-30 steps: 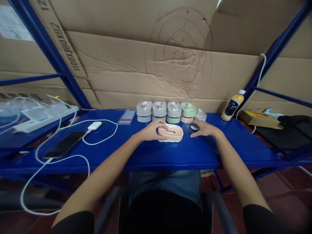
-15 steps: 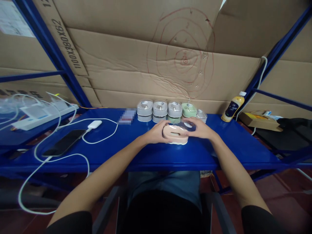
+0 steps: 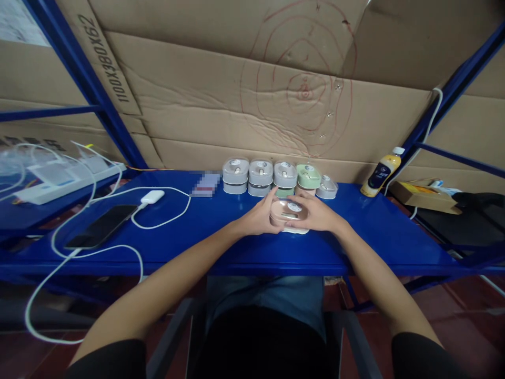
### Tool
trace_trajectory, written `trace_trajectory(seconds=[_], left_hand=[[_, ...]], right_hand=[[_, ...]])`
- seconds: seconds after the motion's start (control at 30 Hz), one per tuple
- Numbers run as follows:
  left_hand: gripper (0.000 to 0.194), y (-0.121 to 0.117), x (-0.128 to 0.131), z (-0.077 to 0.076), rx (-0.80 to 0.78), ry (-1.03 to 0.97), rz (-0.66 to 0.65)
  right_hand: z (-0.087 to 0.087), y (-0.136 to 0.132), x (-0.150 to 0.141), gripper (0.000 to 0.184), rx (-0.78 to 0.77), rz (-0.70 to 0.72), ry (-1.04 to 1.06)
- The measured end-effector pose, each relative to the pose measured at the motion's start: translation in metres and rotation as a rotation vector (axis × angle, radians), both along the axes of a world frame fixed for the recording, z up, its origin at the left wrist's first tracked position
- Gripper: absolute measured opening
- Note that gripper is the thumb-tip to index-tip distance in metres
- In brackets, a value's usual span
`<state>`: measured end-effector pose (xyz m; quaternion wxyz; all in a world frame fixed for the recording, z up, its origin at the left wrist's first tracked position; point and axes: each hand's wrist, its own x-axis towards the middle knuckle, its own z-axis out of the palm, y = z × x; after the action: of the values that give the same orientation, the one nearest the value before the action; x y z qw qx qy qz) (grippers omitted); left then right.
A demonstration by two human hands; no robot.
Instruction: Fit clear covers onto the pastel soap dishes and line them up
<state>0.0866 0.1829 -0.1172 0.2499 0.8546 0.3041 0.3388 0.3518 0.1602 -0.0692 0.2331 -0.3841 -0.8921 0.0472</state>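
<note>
Because left fingers [image 3: 269, 202] and right fingers [image 3: 308, 203] clasp it, the clear-lidded oval pink plastic box [image 3: 283, 209] presumably sits steady between them.

Ahead of me, creased brown cardboard sheets [image 3: 189, 79] form a wall, hand-marked with uneven red rings [image 3: 304, 93]. Slanting blue metal posts [image 3: 118, 137] frame both sides of my glossy blue tabletop [image 3: 221, 247]. Beneath is a dark reddish floor [image 3: 457, 316]; grey chair armrests [image 3: 169, 337] flank me. Soft light glints off the surface.
</note>
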Motion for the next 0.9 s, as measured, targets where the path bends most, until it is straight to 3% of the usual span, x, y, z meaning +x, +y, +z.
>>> trace_trajectory(seconds=[0.4, 0.63, 0.77, 0.9], left_hand=[[0.143, 0.011, -0.003, -0.009, -0.056, 0.044, -0.022], [0.136, 0.017, -0.015, -0.008, -0.105, 0.031, -0.086], [0.128, 0.013, -0.015, -0.005, -0.12, 0.083, -0.052], [0.119, 0.009, -0.014, 0.002, -0.133, 0.185, -0.026]], right_hand=[[-0.007, 0.003, 0.0, 0.102, -0.105, -0.018, -0.058], [-0.004, -0.007, 0.023, 0.113, -0.229, 0.014, -0.07], [-0.009, -0.04, 0.058, 0.111, -0.192, -0.13, -0.061], [-0.012, -0.064, 0.116, 0.104, -0.208, -0.437, -0.124]])
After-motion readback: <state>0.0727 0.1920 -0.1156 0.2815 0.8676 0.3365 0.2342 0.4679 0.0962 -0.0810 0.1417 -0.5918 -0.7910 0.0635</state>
